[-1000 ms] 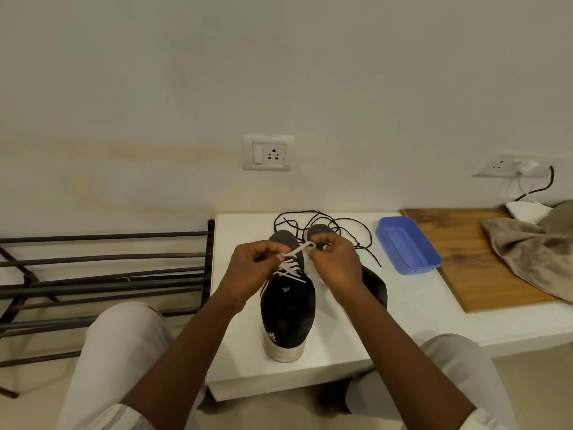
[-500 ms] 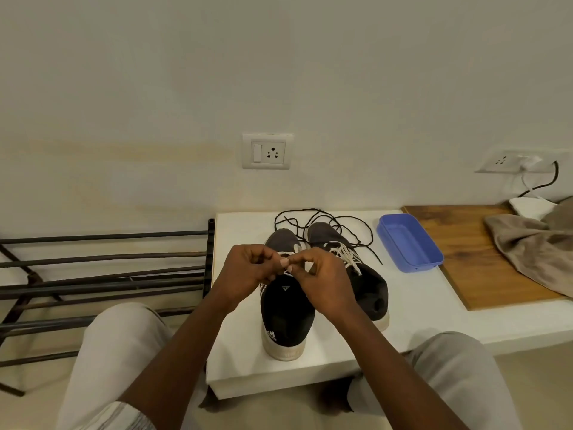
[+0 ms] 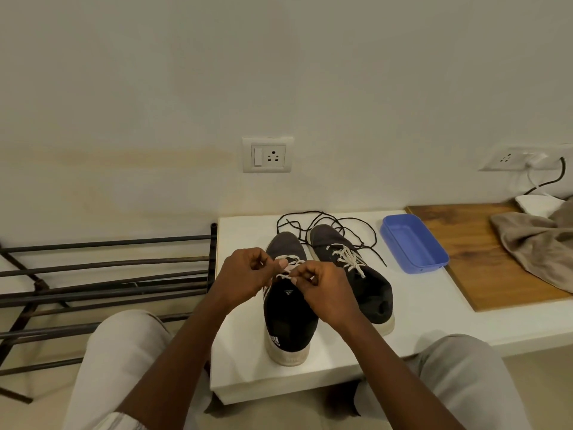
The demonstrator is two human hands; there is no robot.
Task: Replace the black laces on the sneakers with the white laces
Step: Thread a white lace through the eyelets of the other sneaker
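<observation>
1. Sneakers sit side by side on the white table (image 3: 245,231), toes pointing away from me: the left sneaker (image 3: 288,324) is nearer, and the right sneaker (image 3: 369,293) is just beside it.
2. My left hand (image 3: 245,276) pinches one strand of the white lace (image 3: 290,270) between thumb and fingertip, with the other fingers curled in.
3. My right hand (image 3: 322,293) pinches the other strand, fingers curled tight. Both hands are nearly touching above the left sneaker's tongue.
4. Over on the right sneaker, the second white lace (image 3: 348,259) runs criss-cross through the eyelets.
5. The black laces (image 3: 328,221) lie in a loose tangle at the far side of the table, around both toes.
6. A blue tray (image 3: 412,243) sits to the right, at the left edge of the wooden board (image 3: 483,252). A beige cloth (image 3: 536,240) is further right, and a metal rack (image 3: 105,274) stands left of the table.
</observation>
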